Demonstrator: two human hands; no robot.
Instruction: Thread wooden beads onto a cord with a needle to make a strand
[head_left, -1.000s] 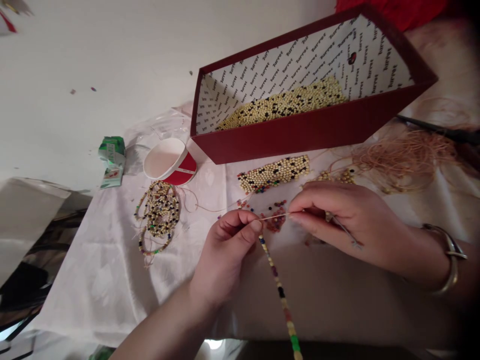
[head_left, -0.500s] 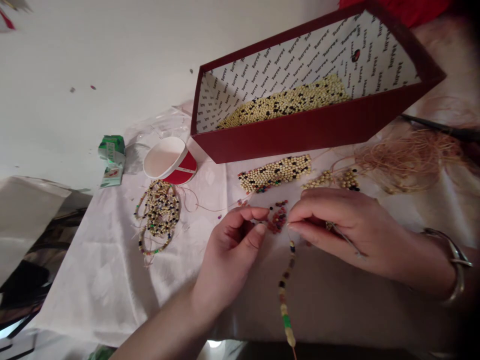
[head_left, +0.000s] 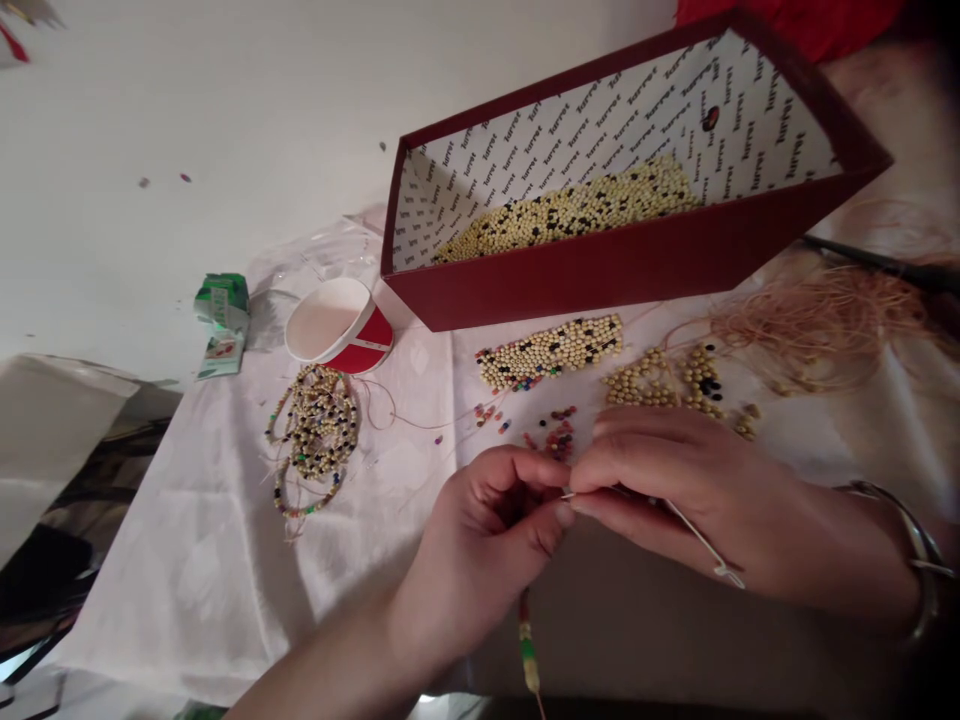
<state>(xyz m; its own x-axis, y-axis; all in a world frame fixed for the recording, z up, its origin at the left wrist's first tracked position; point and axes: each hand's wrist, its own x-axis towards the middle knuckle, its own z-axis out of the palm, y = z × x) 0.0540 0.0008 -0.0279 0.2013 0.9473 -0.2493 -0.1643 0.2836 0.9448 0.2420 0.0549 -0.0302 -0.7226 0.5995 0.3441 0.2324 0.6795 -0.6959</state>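
My left hand [head_left: 487, 540] is closed in a pinch, thumb and index fingertip pressed close to my right fingertips; what it pinches is too small to make out. My right hand [head_left: 690, 490] is closed on a thin pale cord [head_left: 701, 540], whose small looped end sticks out over the back of the palm. A light tip of it shows between the two hands. Below my left hand hangs a string of beads [head_left: 529, 648], brown, cream and green; its upper part is hidden behind the fingers. Loose reddish beads [head_left: 559, 440] lie just beyond the fingertips.
A dark red box [head_left: 600, 270] holds many cream and black beads [head_left: 570, 210]. Before it lie a beaded band [head_left: 551, 352], loose cream beads [head_left: 641, 380] and tangled peach cord [head_left: 817, 320]. Leftward are a paper cup [head_left: 341, 325], beaded loops [head_left: 315, 440] and a green packet [head_left: 223, 300].
My hands have come together at the fingertips, my left moving right and both moving slightly nearer me. The bead string has shifted left, its upper part now behind my left hand.
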